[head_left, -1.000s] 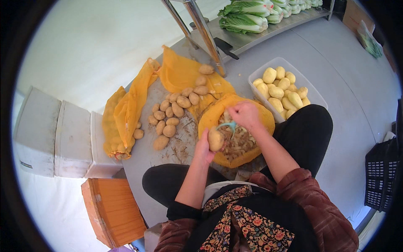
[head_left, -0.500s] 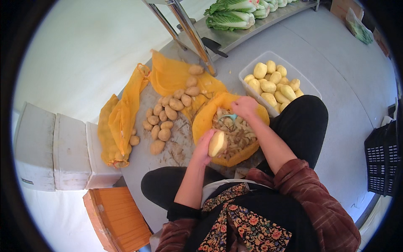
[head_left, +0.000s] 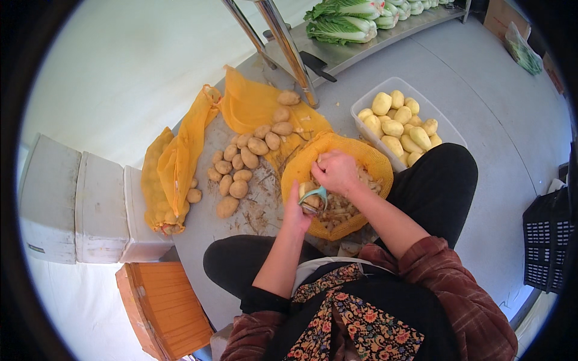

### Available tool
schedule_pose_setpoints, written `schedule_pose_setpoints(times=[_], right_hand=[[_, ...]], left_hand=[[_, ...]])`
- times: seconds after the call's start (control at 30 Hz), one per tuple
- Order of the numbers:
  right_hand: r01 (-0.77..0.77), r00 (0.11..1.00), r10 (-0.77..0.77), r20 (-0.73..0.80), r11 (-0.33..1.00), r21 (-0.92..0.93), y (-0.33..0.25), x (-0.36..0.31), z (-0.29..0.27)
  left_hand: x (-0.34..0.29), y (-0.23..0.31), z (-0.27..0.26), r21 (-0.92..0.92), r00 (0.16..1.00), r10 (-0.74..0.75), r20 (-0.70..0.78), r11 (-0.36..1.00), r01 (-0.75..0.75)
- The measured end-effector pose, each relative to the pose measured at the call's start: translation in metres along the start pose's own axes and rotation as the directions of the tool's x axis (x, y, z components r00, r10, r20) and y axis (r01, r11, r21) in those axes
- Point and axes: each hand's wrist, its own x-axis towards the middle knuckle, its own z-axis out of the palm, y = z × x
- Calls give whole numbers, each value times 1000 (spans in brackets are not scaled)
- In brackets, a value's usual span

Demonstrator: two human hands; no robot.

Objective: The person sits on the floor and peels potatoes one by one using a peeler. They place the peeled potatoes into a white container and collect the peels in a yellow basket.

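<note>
Between my knees stands a yellow mesh sack (head_left: 291,174), its mouth rolled open, with potato peelings (head_left: 342,207) inside. Over it my left hand (head_left: 296,207) is closed around a partly peeled potato (head_left: 306,188). My right hand (head_left: 337,171) grips a light-blue peeler (head_left: 317,194), whose head lies against the potato. Part of the peeler's handle is hidden by my fingers. Left of the sack, several unpeeled potatoes (head_left: 248,158) lie loose on the floor. To the right, a clear plastic tub (head_left: 448,127) holds several peeled yellow potatoes (head_left: 393,127).
A fuller yellow mesh sack (head_left: 159,186) leans near white boxes (head_left: 102,207) at left. An orange-brown wooden box (head_left: 168,304) stands below them. Metal table legs (head_left: 289,51) rise beyond the potatoes, near a shelf with Chinese cabbages (head_left: 346,29). A black crate (head_left: 546,240) sits at right.
My right hand has moved left and nearer with the peeler, bringing its head from above the peelings onto the potato. The potato in my left hand has turned. The whole view has shifted slightly.
</note>
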Motion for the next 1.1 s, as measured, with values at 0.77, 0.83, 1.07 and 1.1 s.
schedule_pose_setpoints(times=[0.77,0.83,1.07,1.1], right_hand=[[-435,897,441,12,888,-148,58,10,-7],[-400,915,403,19,912,-91,55,7,-8],[-135,962,119,247,990,49,33,5,-6],[-309,925,291,245,950,38,34,5,-6]], left_hand=[[-2,-1,1,326,986,64,151,939,-110],[-4,3,2,229,988,-27,154,973,-9],[-5,4,3,320,991,10,132,946,-52],[-5,3,2,366,988,13,156,928,-70]])
